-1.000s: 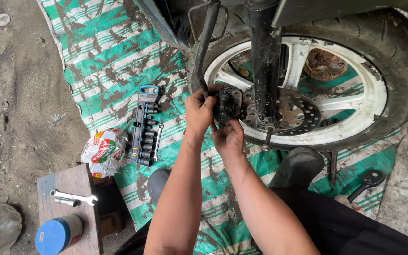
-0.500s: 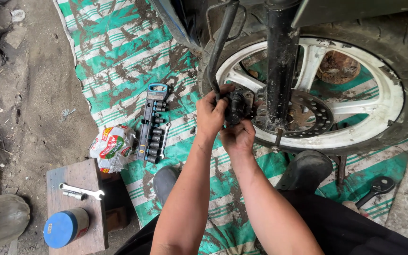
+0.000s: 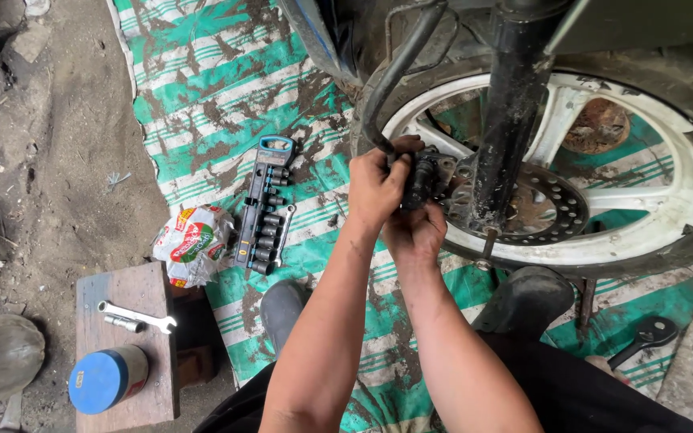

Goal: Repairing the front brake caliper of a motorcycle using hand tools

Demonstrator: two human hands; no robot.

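Observation:
A motorcycle front wheel with a white cast rim and a drilled brake disc stands on a green striped mat. A black fork leg runs down to the hub. Beside the disc, both hands are on a black brake caliper. My left hand is wrapped around its upper left side, next to a black hose. My right hand grips it from below.
A rack of sockets and a crumpled printed bag lie on the mat. A wooden block carries a spanner and a blue-lidded can. My shoes rest under the wheel, a black tool at right.
The view has shifted, so the wheel and both hands now sit further right in the picture. The hands keep the same hold on the caliper.

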